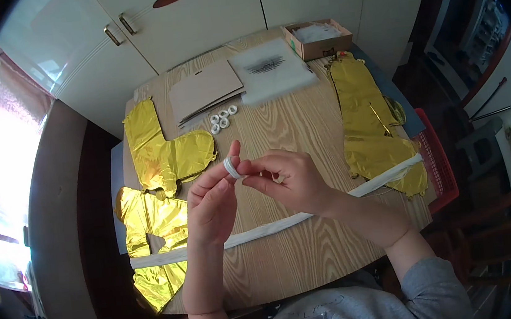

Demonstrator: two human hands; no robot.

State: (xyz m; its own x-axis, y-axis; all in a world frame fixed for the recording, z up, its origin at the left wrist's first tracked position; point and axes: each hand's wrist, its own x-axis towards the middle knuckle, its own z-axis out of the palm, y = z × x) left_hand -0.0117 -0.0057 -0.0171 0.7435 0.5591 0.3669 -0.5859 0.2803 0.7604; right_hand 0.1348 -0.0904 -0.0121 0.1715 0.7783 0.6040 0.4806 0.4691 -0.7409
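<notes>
1. The wooden table [302, 129] carries all the work. It stands in front of white cupboards [191, 23], and you sit at its near edge.

2. Three flat gold foil balloons lie on it, none of them inflated: one at the far left [164, 150], one at the near left corner [151, 233] and a long one at the right [370, 128]. As I judge it, they are only laid out so far.

3. A white ribbon [275, 225] runs across the table from the near left balloon to the right balloon and lies over both. I cannot tell if it is fixed to them anywhere.

4. Further back lie a brown cardboard sheet [204, 90], a clear plastic bag [274, 67] and an open cardboard box [317, 38].

5. Your left hand [210, 204] is raised above the table. Its thumb and fingers pinch a small white tape roll [231, 167], so this roll is in the air and not on the table.

6. Your right hand [289, 181] touches the same roll, with fingertips closed at its edge. It seems you search for the tape end or peel it; no free strip is visible yet.

7. Four more small white rolls [224, 119] rest untouched beside the cardboard sheet, so most of the taping seems still ahead.
</notes>
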